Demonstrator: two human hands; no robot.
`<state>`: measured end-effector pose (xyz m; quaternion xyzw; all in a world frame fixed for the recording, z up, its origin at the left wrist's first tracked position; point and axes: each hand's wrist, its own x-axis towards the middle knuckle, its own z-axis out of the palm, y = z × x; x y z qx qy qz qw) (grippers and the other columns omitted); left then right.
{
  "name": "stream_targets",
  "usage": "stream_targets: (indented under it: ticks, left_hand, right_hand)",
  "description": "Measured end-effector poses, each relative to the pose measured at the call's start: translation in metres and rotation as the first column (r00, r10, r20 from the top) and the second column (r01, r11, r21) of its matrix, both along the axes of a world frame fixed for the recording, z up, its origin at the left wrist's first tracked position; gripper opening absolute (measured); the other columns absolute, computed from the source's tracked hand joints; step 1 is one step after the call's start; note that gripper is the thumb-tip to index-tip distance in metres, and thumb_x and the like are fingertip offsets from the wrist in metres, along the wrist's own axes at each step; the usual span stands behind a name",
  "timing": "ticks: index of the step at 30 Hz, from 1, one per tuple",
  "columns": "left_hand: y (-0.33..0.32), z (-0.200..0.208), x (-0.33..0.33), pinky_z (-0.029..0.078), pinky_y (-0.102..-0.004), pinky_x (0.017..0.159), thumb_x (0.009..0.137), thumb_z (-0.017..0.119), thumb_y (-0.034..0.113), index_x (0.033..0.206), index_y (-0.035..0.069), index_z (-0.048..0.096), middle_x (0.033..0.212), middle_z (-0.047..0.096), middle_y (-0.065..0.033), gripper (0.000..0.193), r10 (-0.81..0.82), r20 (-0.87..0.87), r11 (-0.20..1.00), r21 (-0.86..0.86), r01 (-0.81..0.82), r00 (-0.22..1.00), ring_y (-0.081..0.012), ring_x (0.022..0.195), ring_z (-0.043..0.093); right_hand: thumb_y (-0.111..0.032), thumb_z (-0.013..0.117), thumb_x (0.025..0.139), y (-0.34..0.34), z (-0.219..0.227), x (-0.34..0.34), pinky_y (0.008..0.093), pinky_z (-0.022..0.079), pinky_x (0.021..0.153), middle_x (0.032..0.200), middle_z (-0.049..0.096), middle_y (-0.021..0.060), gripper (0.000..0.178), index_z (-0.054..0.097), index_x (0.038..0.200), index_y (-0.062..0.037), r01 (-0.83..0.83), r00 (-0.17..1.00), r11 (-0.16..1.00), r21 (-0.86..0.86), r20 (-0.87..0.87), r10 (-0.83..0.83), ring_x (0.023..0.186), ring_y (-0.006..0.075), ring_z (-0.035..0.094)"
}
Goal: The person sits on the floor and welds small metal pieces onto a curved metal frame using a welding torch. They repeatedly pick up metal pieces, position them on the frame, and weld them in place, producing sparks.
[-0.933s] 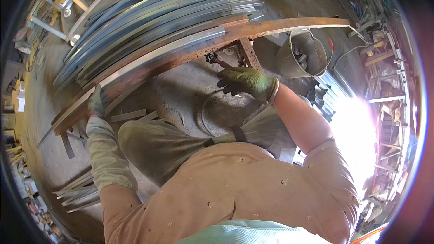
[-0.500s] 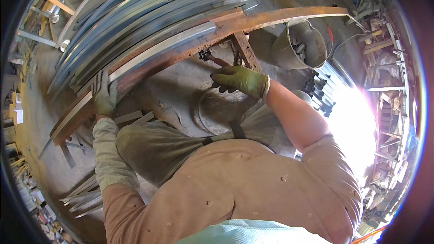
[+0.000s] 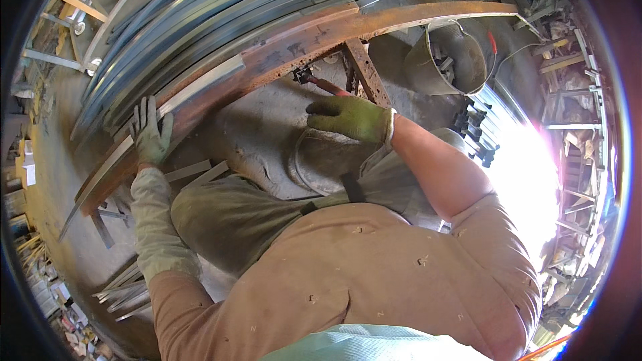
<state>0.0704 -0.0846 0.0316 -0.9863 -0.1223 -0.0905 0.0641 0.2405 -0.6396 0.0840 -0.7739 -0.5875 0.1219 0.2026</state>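
Note:
My left hand (image 3: 151, 135), in a grey-green work glove, lies with its fingers spread over a shiny metal strip (image 3: 204, 83). The strip rests along a long, curved, rusty steel beam (image 3: 281, 50). My right hand (image 3: 351, 118), in a green glove with its forearm bare, hovers below the beam with its fingers loosely stretched to the left. Just above it is a red-handled rod (image 3: 329, 86), ending at a dark metal fitting (image 3: 304, 75) under the beam. A rusty brace (image 3: 368, 73) runs down from the beam beside this hand. I see no object in either hand.
Many curved metal strips (image 3: 221, 10) lie stacked beyond the beam. A bucket (image 3: 446, 60) with metal scraps stands at the right. Dark notched pieces (image 3: 473, 130) sit near glaring light. Short metal bars (image 3: 127, 294) lie at lower left, and racks line the right side.
The shiny strip's right end has shifted left along the beam, baring more rust. My left hand's fingers are more spread. My right hand has moved slightly left, away from the red-handled rod.

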Motion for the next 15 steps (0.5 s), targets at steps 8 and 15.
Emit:
stream_targets:
  ticks: [8,15]
  left_hand:
    - [0.007,-0.01,0.008,0.026,-0.0609,0.134,0.107,0.07,0.054,0.174,0.013,0.046,0.174,0.05,-0.0206,0.082,-0.015,0.075,1.0,-0.02,0.017,0.997,-0.044,0.162,0.044]
    - [0.015,-0.012,-0.001,0.027,-0.0606,0.133,0.107,0.07,0.055,0.173,0.013,0.047,0.174,0.05,-0.0206,0.083,-0.038,0.115,0.998,-0.047,0.044,0.993,-0.0419,0.163,0.044]
  right_hand:
    - [-0.052,0.064,0.106,0.123,-0.008,0.032,0.05,0.04,0.131,0.166,0.059,0.0209,0.075,0.053,0.166,-0.0084,0.35,0.935,0.936,-0.021,0.068,-0.348,0.159,0.0406,0.049]
    - [-0.056,0.071,0.101,0.108,-0.013,0.086,0.0495,0.038,0.132,0.171,0.054,0.0164,0.079,0.052,0.167,-0.016,0.299,0.925,0.952,-0.066,0.267,-0.272,0.159,0.0381,0.05]
